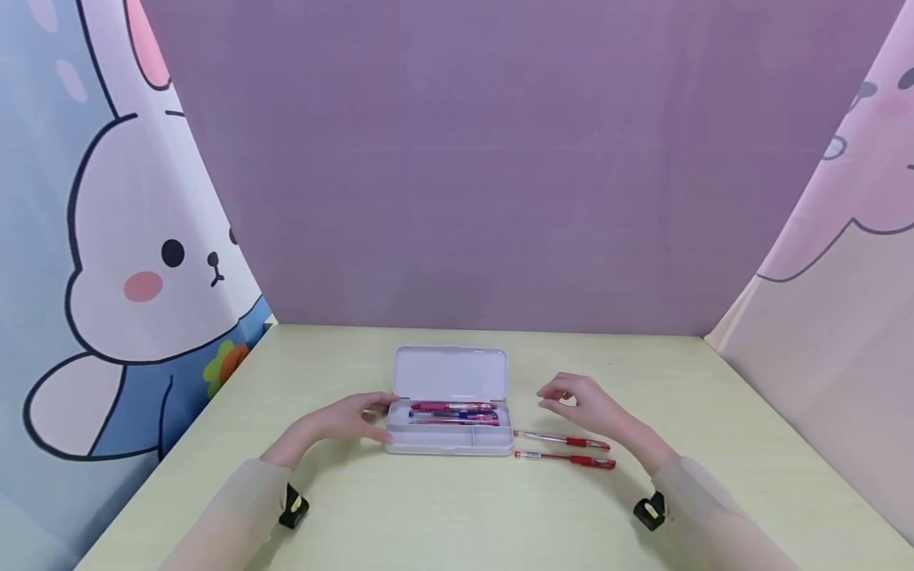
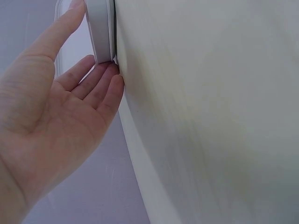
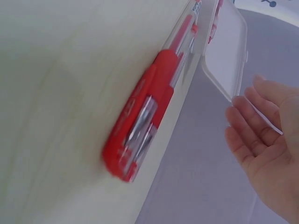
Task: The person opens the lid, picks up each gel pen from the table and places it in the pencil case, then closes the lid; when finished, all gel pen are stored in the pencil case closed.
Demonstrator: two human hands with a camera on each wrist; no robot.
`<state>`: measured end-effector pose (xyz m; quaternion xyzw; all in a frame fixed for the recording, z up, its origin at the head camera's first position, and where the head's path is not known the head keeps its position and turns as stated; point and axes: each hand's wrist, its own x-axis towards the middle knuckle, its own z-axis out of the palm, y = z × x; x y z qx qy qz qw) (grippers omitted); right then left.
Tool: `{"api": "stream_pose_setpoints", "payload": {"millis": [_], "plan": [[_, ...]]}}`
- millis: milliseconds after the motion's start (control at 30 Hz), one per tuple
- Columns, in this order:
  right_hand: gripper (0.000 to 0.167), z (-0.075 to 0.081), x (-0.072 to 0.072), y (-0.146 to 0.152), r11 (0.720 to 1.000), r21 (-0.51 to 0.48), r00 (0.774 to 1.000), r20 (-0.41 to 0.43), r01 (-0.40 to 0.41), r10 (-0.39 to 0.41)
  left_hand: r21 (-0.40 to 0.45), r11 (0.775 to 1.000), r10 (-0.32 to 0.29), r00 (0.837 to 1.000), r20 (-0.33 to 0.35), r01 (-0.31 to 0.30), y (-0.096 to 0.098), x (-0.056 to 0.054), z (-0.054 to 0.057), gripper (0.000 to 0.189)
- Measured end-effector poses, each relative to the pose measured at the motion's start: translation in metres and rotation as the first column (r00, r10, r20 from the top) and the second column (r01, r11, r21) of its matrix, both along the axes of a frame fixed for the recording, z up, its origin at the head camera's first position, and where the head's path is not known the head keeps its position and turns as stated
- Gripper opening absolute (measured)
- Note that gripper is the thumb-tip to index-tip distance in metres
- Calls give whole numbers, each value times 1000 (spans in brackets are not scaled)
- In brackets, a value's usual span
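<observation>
A white pencil case [image 1: 431, 450] lies on the table with its lid [image 1: 450, 373] raised at the back. Several pens [image 1: 455, 414], red and blue, rest in its long rear compartment. My left hand [image 1: 350, 416] holds the case's left end, thumb by the front corner and fingers towards the back; the left wrist view shows the case wall [image 2: 100, 32] between thumb and fingers. To the case's right lie two red gel pens [image 1: 571, 460], side by side. Above and behind them hovers my right hand [image 1: 587, 403], fingers loosely bent, holding nothing; the pens [image 3: 161, 70] appear apart from it.
The front of the case has a divider [image 1: 473, 435] between a longer and a shorter compartment. A purple cloth [image 1: 457, 174] stands behind the pale table [image 1: 428, 515], with printed cloths [image 1: 143, 238] at the sides. Each wrist carries a small black device [image 1: 293, 507].
</observation>
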<state>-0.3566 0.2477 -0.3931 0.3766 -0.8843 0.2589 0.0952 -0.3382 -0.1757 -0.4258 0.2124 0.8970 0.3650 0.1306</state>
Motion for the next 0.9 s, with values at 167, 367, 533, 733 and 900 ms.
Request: {"api": "stream_pose_setpoints", "payload": {"millis": [167, 367, 533, 733, 900], "plan": [[18, 0, 3, 9, 1000, -7, 1000, -18, -14, 14, -10, 1000, 0, 1000, -4, 0, 0, 1, 1, 76], [17, -3, 8, 21, 1000, 12, 1000, -6, -22, 22, -11, 1000, 11, 1000, 8, -11, 1, 2, 1, 76], [17, -5, 16, 29, 999, 39, 1000, 1, -13, 13, -10, 1000, 12, 1000, 4, -12, 1, 1, 2, 76], [16, -6, 22, 37, 998, 57, 1000, 13, -19, 19, -10, 1000, 9, 1000, -1, -9, 0, 2, 1, 76], [17, -8, 23, 49, 997, 73, 999, 38, -18, 16, -14, 1000, 20, 1000, 3, -20, 0, 1, -1, 77]]}}
